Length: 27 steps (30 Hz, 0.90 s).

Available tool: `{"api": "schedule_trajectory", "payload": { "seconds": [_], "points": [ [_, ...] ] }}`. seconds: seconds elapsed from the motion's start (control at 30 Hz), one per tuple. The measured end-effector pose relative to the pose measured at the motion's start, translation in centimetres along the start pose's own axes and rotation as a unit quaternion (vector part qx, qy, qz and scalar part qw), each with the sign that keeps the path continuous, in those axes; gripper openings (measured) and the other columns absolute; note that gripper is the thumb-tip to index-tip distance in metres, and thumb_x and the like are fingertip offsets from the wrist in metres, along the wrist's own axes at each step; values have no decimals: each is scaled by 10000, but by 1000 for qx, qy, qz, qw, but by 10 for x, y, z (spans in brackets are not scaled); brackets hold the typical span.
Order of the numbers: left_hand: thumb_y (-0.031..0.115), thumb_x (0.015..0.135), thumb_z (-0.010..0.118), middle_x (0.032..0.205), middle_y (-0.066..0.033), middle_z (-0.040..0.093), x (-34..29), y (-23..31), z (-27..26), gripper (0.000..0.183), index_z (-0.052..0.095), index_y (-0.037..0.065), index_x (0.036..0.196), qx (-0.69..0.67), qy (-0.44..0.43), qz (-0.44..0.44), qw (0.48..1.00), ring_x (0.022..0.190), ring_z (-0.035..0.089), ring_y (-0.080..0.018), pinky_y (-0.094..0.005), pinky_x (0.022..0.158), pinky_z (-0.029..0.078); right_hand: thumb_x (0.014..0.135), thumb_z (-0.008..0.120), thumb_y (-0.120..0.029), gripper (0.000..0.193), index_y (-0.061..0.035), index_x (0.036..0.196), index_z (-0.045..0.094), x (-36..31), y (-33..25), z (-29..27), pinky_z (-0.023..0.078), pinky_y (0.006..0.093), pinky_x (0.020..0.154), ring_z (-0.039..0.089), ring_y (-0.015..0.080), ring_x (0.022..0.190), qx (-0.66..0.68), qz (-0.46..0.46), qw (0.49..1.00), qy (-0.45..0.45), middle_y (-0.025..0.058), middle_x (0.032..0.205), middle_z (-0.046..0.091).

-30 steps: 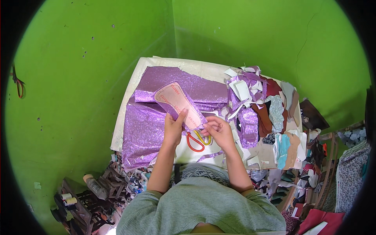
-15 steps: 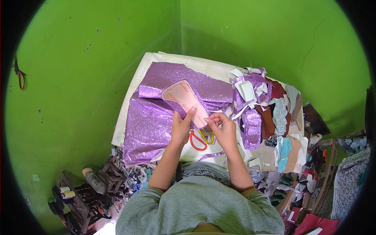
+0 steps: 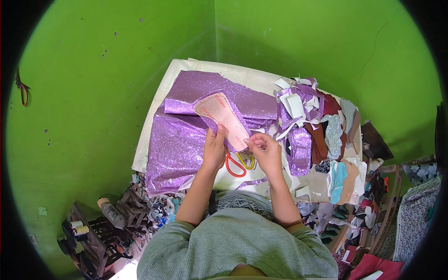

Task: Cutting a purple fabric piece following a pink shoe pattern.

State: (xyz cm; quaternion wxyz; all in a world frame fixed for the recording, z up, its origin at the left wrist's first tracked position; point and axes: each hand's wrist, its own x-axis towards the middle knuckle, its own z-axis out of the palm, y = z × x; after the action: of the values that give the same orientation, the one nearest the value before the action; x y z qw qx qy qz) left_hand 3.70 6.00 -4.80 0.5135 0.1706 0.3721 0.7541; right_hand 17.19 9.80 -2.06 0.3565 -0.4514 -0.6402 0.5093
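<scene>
A pale pink sole-shaped template [image 3: 221, 117] lies against purple glitter fabric [image 3: 184, 135] that spreads over a white table [image 3: 154, 112]. My left hand [image 3: 215, 148] grips the template's near end together with the fabric under it. My right hand [image 3: 265, 149] pinches the same near end from the right side. Scissors with one red and one yellow handle [image 3: 239, 164] lie on the table just below both hands, partly hidden by them.
A heap of purple, brown, white and teal offcuts [image 3: 317, 130] fills the table's right side. Green walls close in behind and left. A dark rack with spools and a bottle [image 3: 100, 224] stands at lower left. Scraps [image 3: 154, 207] litter the floor.
Both hands and the template stay together over the fabric. The view has shifted slightly, and the right hand's fingers have moved closer onto the template's near end.
</scene>
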Motion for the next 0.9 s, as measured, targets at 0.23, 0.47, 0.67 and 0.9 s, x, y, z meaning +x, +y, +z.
{"api": "schedule_trajectory", "payload": {
  "seconds": [0.23, 0.47, 0.67, 0.9],
  "points": [
    [109, 844, 526, 962, -94, 552, -3, -2, 5, 264, 419, 0, 1059, 103, 16, 25, 994, 822, 560, -123, -257, 677, 490, 746, 644, -91, 154, -6, 848, 566, -1, 11, -3, 400, 184, 548, 517, 61, 585, -46, -21, 999, -4, 12, 662, 569],
    [94, 834, 540, 997, -96, 544, -11, -7, 6, 294, 415, -2, 1082, 86, 11, -8, 996, 863, 550, -130, -257, 713, 476, 794, 603, -131, 137, -18, 867, 576, 1, 11, -12, 306, 181, 454, 393, 9, 515, -75, -21, 995, -67, -57, 556, 437],
    [136, 860, 507, 1025, -84, 536, -10, -2, 2, 299, 408, 18, 1116, 109, -17, 34, 993, 933, 518, -133, -269, 725, 466, 791, 608, -153, 151, -14, 848, 593, -7, 9, -12, 268, 183, 431, 350, 7, 491, -57, -23, 995, -73, -62, 526, 401],
    [317, 907, 386, 967, -58, 538, -5, -2, -14, 329, 427, 50, 1096, 78, 13, 17, 997, 828, 554, -125, -267, 655, 490, 778, 614, -189, 194, -21, 876, 613, -6, 5, -16, 308, 222, 435, 359, 54, 471, -84, -49, 994, -58, -4, 505, 412]
  ]
}}
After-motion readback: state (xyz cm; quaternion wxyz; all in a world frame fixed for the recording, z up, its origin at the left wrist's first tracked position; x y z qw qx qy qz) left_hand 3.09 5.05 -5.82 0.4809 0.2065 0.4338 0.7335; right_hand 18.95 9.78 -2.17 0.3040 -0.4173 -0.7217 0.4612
